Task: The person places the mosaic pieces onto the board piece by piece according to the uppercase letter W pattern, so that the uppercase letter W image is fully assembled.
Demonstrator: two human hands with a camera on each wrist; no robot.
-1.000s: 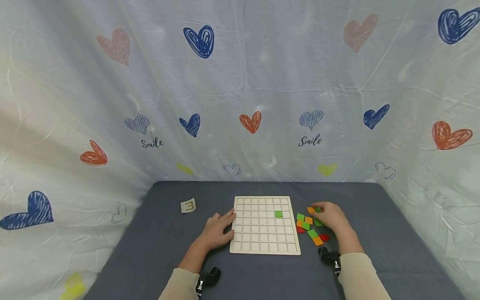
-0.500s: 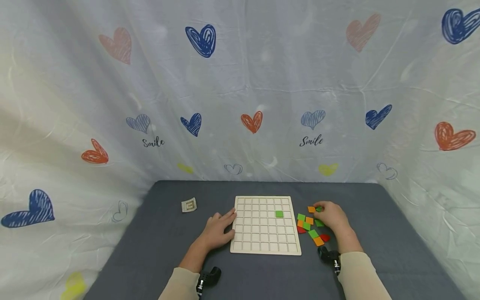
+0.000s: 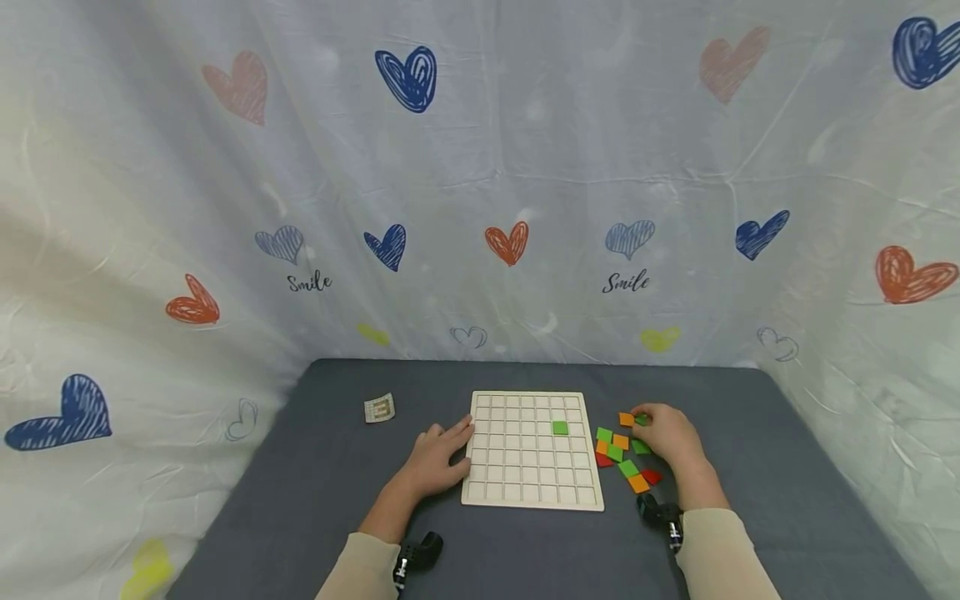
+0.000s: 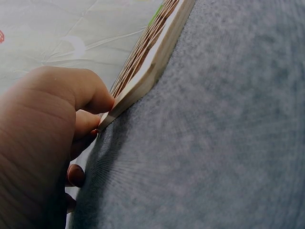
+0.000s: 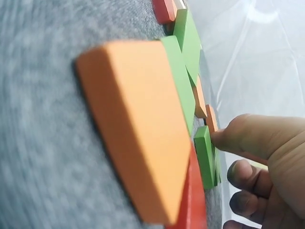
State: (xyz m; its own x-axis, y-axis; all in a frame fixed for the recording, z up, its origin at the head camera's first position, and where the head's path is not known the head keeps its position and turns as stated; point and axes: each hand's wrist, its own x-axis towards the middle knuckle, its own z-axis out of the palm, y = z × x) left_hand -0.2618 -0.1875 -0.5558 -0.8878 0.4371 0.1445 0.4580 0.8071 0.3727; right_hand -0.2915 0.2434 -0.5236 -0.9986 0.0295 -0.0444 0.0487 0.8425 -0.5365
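Note:
A pale wooden grid board [image 3: 531,467] lies on the table, with one green square tile [image 3: 560,427] in a cell at its upper right. My left hand [image 3: 432,462] rests at the board's left edge, fingertips and thumb touching the rim [image 4: 138,88]. To the right of the board, my right hand [image 3: 670,435] pinches a green tile [image 3: 642,419] at the top of a loose group of pieces; the fingers partly cover it. An orange tile [image 3: 626,419] lies just left of those fingertips. In the right wrist view a large orange block [image 5: 138,129] fills the foreground.
Several green, orange and red pieces, among them a red one [image 3: 651,477] and an orange one [image 3: 638,483], lie between the board and my right wrist. A small printed card [image 3: 379,408] is at the back left. A curtain with hearts [image 3: 507,243] hangs behind the dark table.
The head view has shifted slightly. Both hands keep almost the same places, the left at the board's edge and the right at the green tile.

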